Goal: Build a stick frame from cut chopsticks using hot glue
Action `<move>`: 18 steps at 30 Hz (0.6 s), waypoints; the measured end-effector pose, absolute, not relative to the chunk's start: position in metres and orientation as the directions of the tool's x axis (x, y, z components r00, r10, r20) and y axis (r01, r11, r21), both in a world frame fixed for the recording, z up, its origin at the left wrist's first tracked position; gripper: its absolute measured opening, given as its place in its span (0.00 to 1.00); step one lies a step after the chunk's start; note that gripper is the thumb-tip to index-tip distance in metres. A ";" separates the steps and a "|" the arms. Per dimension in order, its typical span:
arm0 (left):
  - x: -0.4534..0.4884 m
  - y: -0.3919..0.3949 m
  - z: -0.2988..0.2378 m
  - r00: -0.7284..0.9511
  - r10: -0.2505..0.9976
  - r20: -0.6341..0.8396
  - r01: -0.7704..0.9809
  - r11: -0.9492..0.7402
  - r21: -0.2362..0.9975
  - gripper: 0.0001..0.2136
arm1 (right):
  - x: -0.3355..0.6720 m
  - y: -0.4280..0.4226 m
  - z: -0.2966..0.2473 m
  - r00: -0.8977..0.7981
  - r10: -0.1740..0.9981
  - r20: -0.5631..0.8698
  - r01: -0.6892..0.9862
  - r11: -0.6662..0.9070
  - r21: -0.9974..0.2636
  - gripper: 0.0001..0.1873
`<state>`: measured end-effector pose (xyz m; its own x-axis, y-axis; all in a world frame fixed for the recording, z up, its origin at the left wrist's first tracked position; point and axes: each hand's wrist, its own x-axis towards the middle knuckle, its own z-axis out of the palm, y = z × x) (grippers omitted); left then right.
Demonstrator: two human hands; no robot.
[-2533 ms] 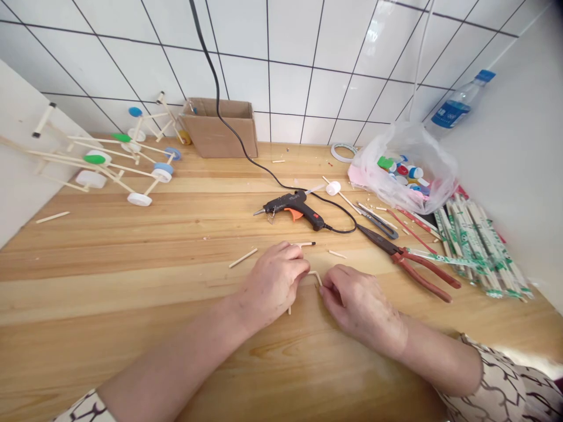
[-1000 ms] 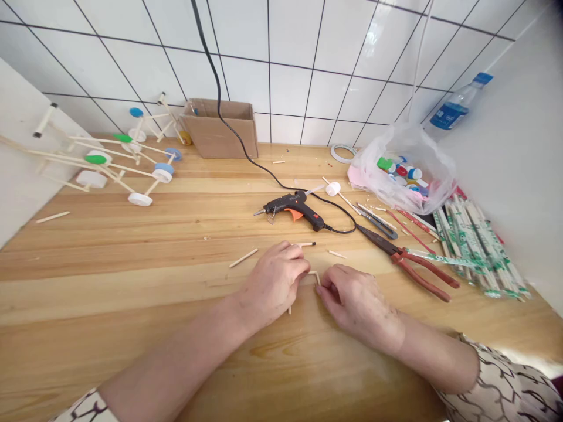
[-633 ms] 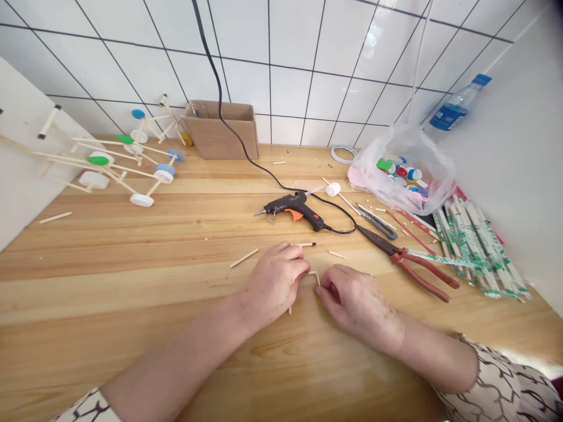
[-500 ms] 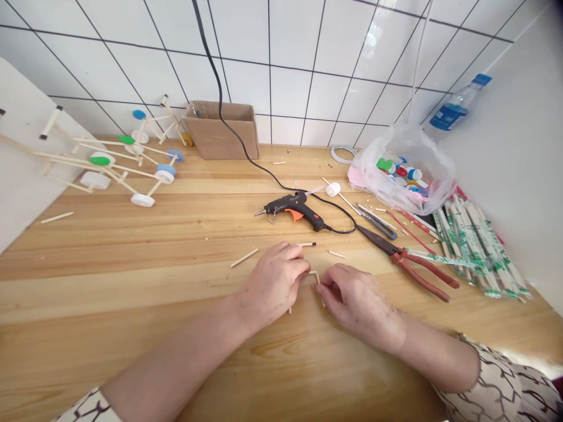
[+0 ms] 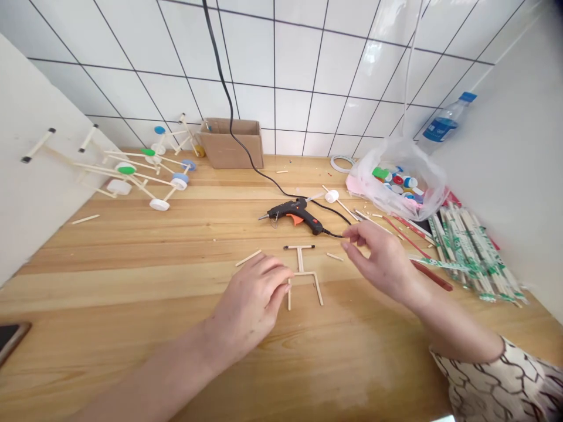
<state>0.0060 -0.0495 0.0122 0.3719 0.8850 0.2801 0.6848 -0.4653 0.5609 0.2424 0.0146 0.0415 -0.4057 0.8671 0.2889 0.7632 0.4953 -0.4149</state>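
A small frame of thin wooden sticks (image 5: 300, 259) lies on the table, with a black-tipped crossbar on top, a short stem and two legs below. My left hand (image 5: 255, 296) is closed at the frame's left corner, thumb and fingertips pinching the left leg. Over to the right, my right hand (image 5: 382, 258) hovers with fingers apart and nothing in them, near the cord of the black hot glue gun (image 5: 299, 212). Under this hand the pliers (image 5: 433, 275) are mostly hidden; a red handle shows. Short loose sticks (image 5: 248, 258) lie close by.
Stick models with bottle-cap wheels (image 5: 159, 204) stand at the back left beside a cardboard box (image 5: 233, 146). At right are a plastic bag of caps (image 5: 365, 187), wrapped chopsticks (image 5: 479, 252) and a water bottle (image 5: 444, 126). A phone (image 5: 13, 340) lies at the left edge.
My right hand has let go of the stick frame's right leg and moved right and up, over the pliers. My left hand has shifted left, uncovering the frame. The camera view has tilted.
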 end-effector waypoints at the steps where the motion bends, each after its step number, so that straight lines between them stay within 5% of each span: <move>1: 0.004 -0.055 0.014 0.378 0.883 0.280 0.683 -0.469 0.560 0.09 | 0.245 0.027 0.044 -0.418 0.857 0.300 0.775 0.509 -0.374 0.04; 5: 0.000 -0.074 0.016 0.317 0.900 0.300 0.675 -0.436 0.596 0.08 | 0.247 0.083 0.048 -0.457 0.829 0.323 0.817 0.535 -0.216 0.12; 8: 0.001 -0.082 0.010 0.274 0.905 0.325 0.671 -0.422 0.609 0.07 | 0.237 0.121 0.046 -0.436 0.875 0.211 0.875 0.467 -0.128 0.17; 18: 0.002 -0.079 -0.012 0.222 0.917 0.330 0.597 -0.396 0.697 0.08 | 0.221 0.152 0.023 -0.365 0.931 0.026 0.927 0.366 -0.078 0.20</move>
<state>0.0023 -0.0793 -0.0124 0.2222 0.9174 0.3302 0.5974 -0.3957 0.6975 0.2211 0.1515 0.0235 -0.3651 0.9306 0.0256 0.9273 0.3660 -0.0783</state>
